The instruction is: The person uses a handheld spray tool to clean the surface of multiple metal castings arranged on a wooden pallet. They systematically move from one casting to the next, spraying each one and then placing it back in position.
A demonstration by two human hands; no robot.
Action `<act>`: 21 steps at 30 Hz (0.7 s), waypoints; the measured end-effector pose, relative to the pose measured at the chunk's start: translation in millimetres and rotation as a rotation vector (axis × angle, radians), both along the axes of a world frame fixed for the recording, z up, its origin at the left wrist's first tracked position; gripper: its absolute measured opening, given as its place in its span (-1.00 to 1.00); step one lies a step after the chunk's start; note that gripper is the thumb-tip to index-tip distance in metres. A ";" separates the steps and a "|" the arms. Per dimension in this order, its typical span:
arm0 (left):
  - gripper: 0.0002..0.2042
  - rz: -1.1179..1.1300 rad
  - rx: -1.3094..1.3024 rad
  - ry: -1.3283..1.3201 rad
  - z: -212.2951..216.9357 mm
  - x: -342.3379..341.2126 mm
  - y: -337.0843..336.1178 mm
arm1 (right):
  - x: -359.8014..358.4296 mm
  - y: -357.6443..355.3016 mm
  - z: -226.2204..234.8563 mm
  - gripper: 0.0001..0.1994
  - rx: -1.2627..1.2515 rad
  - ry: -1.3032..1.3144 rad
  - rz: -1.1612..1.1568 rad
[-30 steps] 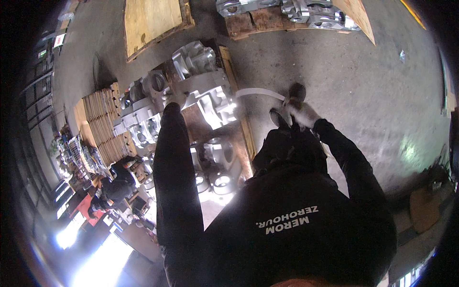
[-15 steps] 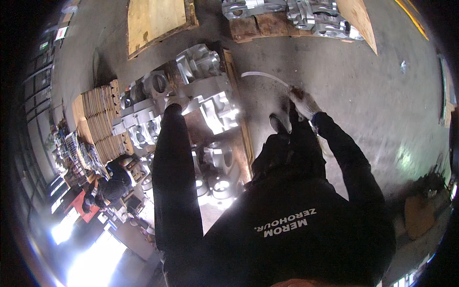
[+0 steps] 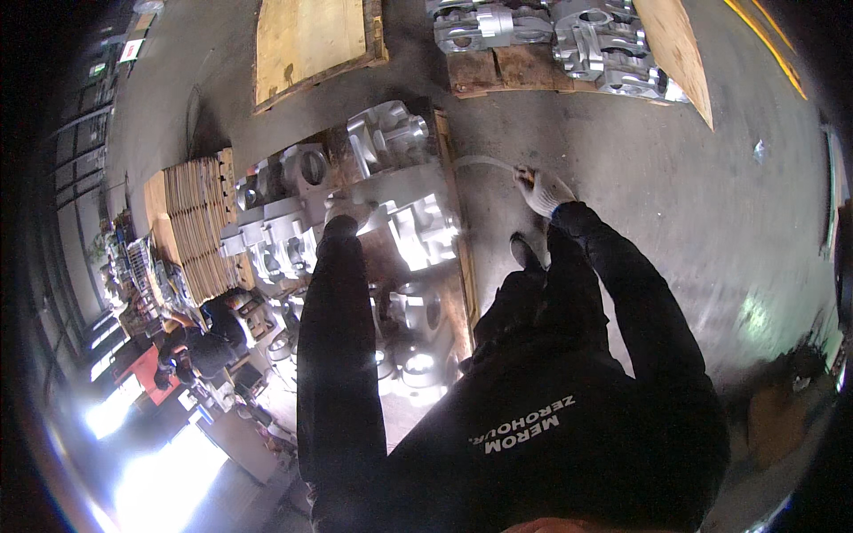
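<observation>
My left hand, in a pale glove, is on a grey metal casting in the pallet load. Its fingers barely stand out from the bright metal. To the right, beyond the pallet's edge, my gloved right hand is closed around a small dark and orange tool whose kind I cannot make out. From there a pale, thin curved strip or tube reaches left to the pallet's edge. More castings with round bores lie around my left hand.
A wooden pallet edge runs beside my legs. Ahead are a plywood-topped pallet and another pallet loaded with castings. Stacked boards stand at left. Beyond them, a person in dark clothes is beside a cluttered work area.
My right hand has moved a little left and its strip now ends at the pallet's edge. My left hand stays by the castings. The whole view has shifted slightly.
</observation>
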State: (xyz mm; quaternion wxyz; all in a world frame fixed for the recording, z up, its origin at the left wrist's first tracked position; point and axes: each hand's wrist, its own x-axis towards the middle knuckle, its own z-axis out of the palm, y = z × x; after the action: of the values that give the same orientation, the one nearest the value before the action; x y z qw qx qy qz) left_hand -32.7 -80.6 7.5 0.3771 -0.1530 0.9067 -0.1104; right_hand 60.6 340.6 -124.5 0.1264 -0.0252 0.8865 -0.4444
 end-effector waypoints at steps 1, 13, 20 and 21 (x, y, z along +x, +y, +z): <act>-0.05 0.027 0.020 -0.031 8.3 -2.9 8.7 | 0.5 9.1 8.7 -0.65 0.196 -0.139 0.226; -0.04 0.189 -0.034 0.033 23.9 24.4 -4.5 | -21.6 -38.3 -2.1 -0.50 -0.451 -0.868 -0.194; 0.05 0.201 0.020 0.040 12.7 5.7 9.0 | -33.4 -12.6 -11.3 -0.54 -0.455 -0.834 -0.132; 0.04 0.188 0.023 0.029 17.9 3.9 13.3 | -33.9 -18.5 -4.8 -0.53 -0.470 -0.868 -0.165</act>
State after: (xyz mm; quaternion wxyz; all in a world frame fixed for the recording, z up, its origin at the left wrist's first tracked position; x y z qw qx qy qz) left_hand -28.7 -67.3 25.4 0.3742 -0.2348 0.8950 -0.0619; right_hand 26.7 322.1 -129.3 0.4388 0.2044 0.6271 -0.6102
